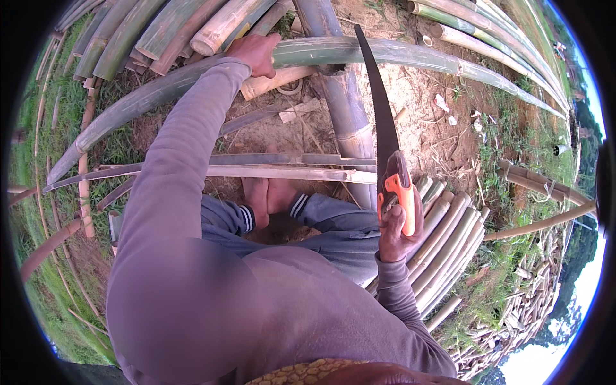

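A long green bamboo pole [321, 52] lies crosswise in front of me, resting over a thick grey bamboo post [346, 109] that runs away from me. My left hand [255, 54] grips this pole left of the crossing, its thumb on the near side. In my right hand [399, 234] is a hand saw [378, 102], held by its orange and dark handle. The dark blade points up and away, its tip just beyond the green pole near the crossing. From this view I cannot tell whether the blade touches the pole.
Cut bamboo poles [154, 32] are piled at the far left, and more long poles [494, 32] lie far right. Split bamboo strips [276, 172] cross before my feet [266, 196]. A stack of bamboo lengths [449, 244] sits by my right arm; offcuts [529, 308] are heaped beyond.
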Motion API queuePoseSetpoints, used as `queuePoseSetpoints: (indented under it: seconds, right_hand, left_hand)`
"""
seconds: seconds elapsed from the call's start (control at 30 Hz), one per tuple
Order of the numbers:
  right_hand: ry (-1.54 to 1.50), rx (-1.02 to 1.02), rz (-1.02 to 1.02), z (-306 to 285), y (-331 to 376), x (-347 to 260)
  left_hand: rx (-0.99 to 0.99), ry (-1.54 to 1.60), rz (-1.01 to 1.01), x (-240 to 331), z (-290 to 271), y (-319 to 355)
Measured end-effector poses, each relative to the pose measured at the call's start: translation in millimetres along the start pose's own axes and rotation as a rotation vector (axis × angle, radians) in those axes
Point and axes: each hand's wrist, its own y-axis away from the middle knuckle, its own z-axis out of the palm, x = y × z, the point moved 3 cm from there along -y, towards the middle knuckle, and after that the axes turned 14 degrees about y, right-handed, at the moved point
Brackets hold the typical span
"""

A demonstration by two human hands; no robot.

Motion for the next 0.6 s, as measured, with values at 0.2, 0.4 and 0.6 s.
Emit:
queuePoseSetpoints:
  seconds: [0.2, 0.4, 0.6]
  right_hand:
    - [0.013, -0.041, -0.118, 111, -161, 26]
    - [0.009, -0.054, 0.029, 41, -56, 37]
    - [-0.131, -0.021, -0.069, 22, -4, -4]
  left_hand:
    - [-0.041, 0.024, -0.053, 8, -7, 7]
    - [-0.042, 0.037, -0.046, 9, -14, 4]
    - [-0.061, 0.034, -0.046, -4, -1, -7]
